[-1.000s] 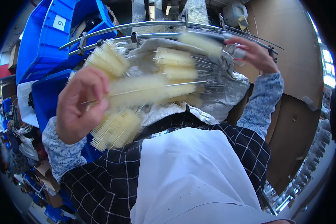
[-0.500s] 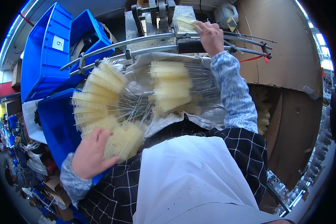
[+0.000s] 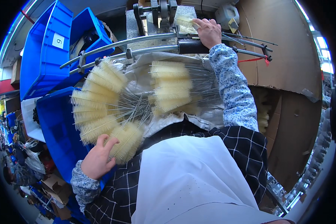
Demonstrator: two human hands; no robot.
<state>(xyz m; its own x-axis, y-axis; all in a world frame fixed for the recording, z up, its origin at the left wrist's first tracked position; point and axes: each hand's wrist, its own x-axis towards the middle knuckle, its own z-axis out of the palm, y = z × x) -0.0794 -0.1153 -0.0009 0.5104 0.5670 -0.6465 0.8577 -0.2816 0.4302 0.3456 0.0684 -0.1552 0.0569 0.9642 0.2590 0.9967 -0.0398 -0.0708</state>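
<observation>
At the machine (image 3: 188,11) at the top, my right hand (image 3: 209,33) pinches a wire-stemmed bottle brush (image 3: 183,21) with cream bristles, its bristle end pointing left. Lower left, my left hand (image 3: 98,158) has its fingers curved and apart, at the edge of a small bunch of bottle brushes (image 3: 127,140); whether the fingertips touch the bristles I cannot tell. A fan of similar brushes (image 3: 100,99) lies on the left, wire stems pointing inward. Another stack of brushes (image 3: 171,84) lies in the middle with stems to the right. Pale cloth (image 3: 138,71) lies beneath them.
Two curved metal rails (image 3: 149,49) cross in front of the machine. Blue bins (image 3: 44,48) stand at the left, with another blue bin (image 3: 58,127) beside my left arm. A large cardboard sheet (image 3: 280,48) stands at the right. A white jug (image 3: 226,15) sits behind.
My left hand has shifted slightly right and down, its fingers now more curled. My right hand stays at the machine with its brush, moved slightly left and less blurred.
</observation>
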